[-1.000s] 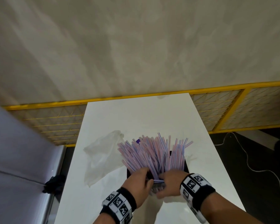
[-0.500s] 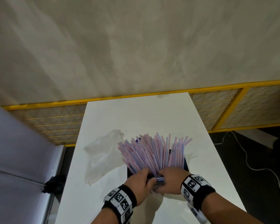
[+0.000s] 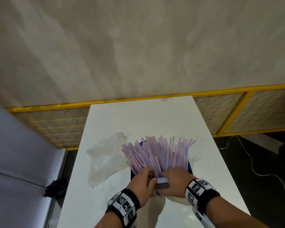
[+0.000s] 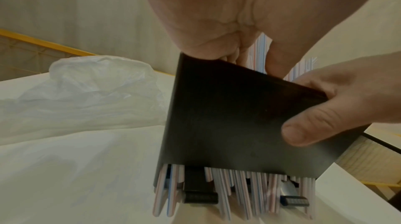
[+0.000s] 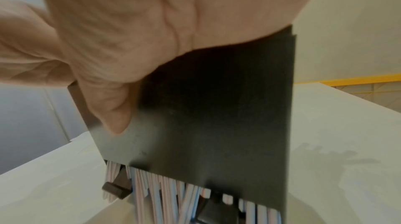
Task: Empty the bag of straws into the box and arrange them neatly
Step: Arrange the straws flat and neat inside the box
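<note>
Both hands grip the near wall of the black box [image 3: 189, 167] mid-table, left hand [image 3: 142, 183] and right hand [image 3: 175, 181] seemingly pinching straws [image 3: 156, 153] that fan far-left, so squeeze gently inward, empty bag [image 3: 104, 160] lying left.

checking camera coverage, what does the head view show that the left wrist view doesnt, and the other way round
Only the head view shows the straws' fanned upper ends and both wrist bands. Only the left wrist view shows the straw ends poking out under the black box and the right hand's thumb pressed on its wall. Both show the empty plastic bag left of the box on the white table.
</note>
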A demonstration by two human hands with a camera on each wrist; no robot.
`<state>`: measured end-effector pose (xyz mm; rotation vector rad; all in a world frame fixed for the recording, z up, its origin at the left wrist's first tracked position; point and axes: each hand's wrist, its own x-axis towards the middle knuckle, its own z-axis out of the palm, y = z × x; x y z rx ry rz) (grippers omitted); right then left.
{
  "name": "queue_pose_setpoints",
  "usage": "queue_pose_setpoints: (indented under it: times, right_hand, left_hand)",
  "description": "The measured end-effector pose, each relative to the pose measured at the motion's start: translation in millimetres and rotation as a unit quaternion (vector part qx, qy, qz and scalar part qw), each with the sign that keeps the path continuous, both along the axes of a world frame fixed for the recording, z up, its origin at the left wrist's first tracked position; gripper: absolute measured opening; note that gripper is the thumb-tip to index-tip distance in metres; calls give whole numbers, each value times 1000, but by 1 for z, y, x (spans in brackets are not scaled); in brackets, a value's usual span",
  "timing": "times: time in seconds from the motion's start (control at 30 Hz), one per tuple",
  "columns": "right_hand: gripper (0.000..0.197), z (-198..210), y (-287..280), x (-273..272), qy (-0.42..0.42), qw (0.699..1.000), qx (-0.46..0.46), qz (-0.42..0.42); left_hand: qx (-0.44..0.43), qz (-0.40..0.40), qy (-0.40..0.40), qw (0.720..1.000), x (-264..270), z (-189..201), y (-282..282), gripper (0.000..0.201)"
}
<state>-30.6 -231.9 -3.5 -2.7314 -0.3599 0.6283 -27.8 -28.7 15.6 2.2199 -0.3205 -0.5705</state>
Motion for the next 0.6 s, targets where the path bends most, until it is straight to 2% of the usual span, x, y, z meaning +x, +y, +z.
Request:
queue_pose_setpoints:
  times: [0.1, 0.17, 0.33, 0.6]
  right_hand:
    - [40, 0, -2, -4, -63, 998, 22, -11]
    - [40, 2, -2, -6, -79, 997, 21, -12]
    - [49, 19, 3, -16, -87, 996, -10, 14]
    - [55, 32, 3, -40, -81, 993, -79, 18]
  left_hand:
    - [9, -17, -13, 1000, 0, 0, 0, 27]
    - [38, -46, -53, 997, 0, -3, 0, 27]
    - [76, -41, -87, 992, -2, -11, -2, 30]
    - [50, -2, -108, 993, -6, -9, -4, 26]
